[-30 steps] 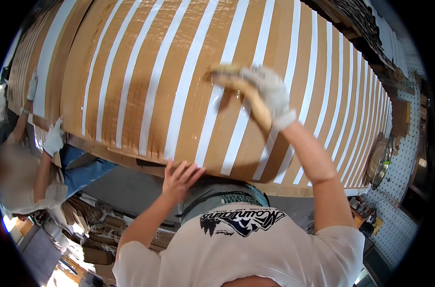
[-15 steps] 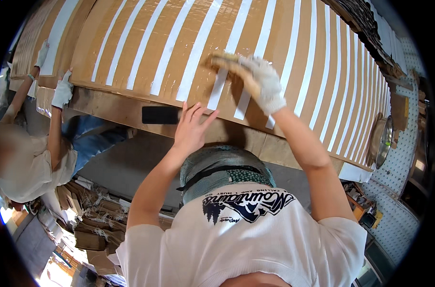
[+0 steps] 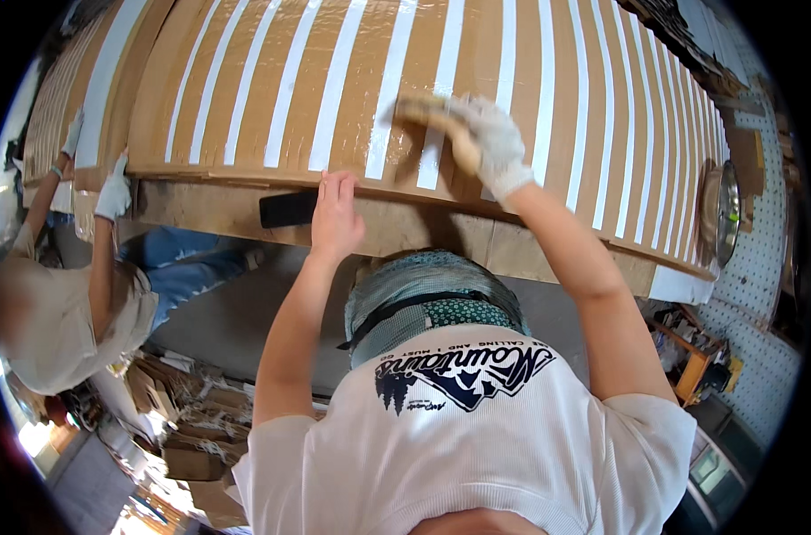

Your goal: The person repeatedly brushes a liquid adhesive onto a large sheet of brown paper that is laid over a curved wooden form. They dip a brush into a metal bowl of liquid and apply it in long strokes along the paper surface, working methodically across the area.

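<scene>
My right hand (image 3: 496, 147), in a white work glove, grips a wooden-handled brush (image 3: 437, 116). The brush sits over a brown cardboard sheet (image 3: 352, 107) with white stripes, its surface wet and shiny around the brush. Bristle contact is blurred and hard to see. Bare, my left hand (image 3: 339, 214) rests at the sheet's near edge with its fingers stretched out and close together. Just left of it, a black phone (image 3: 288, 209) lies on the wooden ledge (image 3: 379, 223) below the sheets.
At the left, a co-worker's gloved hands (image 3: 114, 192) hold the striped sheets' edge. A round metal bowl (image 3: 728, 214) stands at the right end. Flattened cardboard pieces (image 3: 196, 446) are piled on the floor behind, lower left. Dark stacked material (image 3: 691, 45) lies along the far right.
My left hand's fingers have drawn together from a spread and shifted slightly left. The brush remains over nearly the same spot in view. The whole view has turned a little.
</scene>
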{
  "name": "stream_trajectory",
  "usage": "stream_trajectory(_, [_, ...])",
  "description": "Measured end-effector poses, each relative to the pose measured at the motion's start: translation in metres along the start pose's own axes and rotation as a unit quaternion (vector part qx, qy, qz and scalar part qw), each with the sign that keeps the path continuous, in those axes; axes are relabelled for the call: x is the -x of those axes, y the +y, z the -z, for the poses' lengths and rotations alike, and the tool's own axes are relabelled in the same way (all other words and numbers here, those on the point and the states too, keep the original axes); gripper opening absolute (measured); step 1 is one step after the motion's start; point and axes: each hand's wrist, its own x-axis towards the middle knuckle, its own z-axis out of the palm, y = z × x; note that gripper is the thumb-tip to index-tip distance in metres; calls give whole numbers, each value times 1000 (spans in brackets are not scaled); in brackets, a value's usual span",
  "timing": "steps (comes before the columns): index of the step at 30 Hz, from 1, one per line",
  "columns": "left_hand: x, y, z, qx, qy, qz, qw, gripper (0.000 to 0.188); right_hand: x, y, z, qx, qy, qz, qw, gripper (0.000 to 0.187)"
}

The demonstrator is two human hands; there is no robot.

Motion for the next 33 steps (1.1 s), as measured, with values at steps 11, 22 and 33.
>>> stream_trajectory(11, [-34, 61, -24, -113, 41, 185, 975, 81, 7, 15, 65, 23, -246, -205, 947, 30])
stream_trajectory(22, [-53, 77, -32, -173, -48, 247, 952, 96, -192, 177, 38, 32, -22, -226, 973, 32])
stream_trajectory(33, [-61, 80, -31, -206, -114, 276, 932, 101, -401, 338, -4, 114, 101, -207, 967, 33])
